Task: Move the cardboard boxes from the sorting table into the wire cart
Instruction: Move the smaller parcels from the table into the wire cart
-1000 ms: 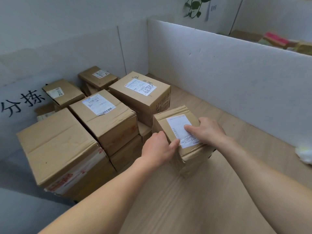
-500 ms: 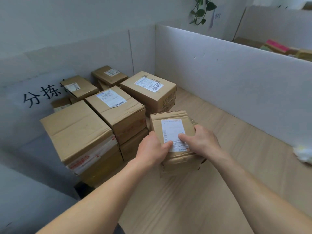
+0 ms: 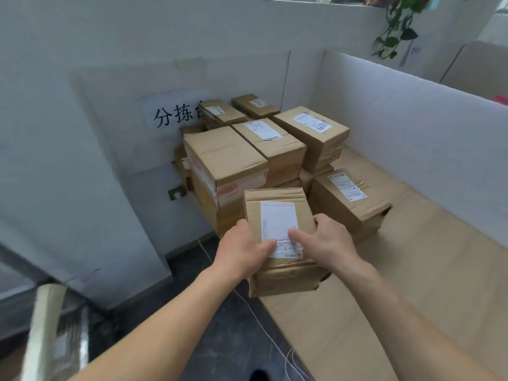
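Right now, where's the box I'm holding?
Head view, centre: left hand and right hand grip the box at the left table edge, before the stacked boxes.

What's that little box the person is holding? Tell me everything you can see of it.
The small cardboard box is brown, creased and dented, torn at a lower corner. A white shipping label covers much of its top. The left hand and right hand grip its sides, thumbs on the label. It is at the sorting table's left edge, before the stacked boxes; whether it is lifted is unclear.
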The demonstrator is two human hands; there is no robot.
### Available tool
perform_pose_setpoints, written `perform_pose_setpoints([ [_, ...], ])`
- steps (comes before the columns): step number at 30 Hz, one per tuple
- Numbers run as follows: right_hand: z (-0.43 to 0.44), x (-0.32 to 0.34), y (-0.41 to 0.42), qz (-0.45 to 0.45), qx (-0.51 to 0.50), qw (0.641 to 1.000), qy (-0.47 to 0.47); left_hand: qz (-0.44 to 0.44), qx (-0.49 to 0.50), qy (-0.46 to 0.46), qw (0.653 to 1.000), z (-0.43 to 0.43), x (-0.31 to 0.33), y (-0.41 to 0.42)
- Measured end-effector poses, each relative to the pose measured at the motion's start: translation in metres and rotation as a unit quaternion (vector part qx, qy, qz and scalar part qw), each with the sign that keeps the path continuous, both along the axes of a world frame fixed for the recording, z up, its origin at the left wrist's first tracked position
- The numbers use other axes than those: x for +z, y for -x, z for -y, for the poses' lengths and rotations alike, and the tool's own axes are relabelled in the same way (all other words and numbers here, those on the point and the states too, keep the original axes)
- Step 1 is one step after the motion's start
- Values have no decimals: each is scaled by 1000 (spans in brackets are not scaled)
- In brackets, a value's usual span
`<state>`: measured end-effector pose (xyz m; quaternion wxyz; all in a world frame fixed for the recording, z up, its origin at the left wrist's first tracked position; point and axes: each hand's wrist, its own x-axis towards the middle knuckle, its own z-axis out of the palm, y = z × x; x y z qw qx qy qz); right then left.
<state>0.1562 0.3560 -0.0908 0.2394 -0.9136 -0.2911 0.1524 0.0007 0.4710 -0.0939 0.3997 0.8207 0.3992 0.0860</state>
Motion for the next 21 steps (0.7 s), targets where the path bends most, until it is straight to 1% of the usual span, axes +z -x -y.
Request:
perform_pose_setpoints([
  [6,-19,-4,115,-23,80,996,-19,0,99,3,995,6,-3,132],
  [11,-42,-4,199,-57,165,984,-39,0,190,0,982,4,-3,227],
  [16,-74,-2,262,-74,247,964,-61,16,281,-7,959,-2,-2,297],
  [21,-112,-7,305,-95,326,939,-64,42,359,2,932,-10,-5,344],
])
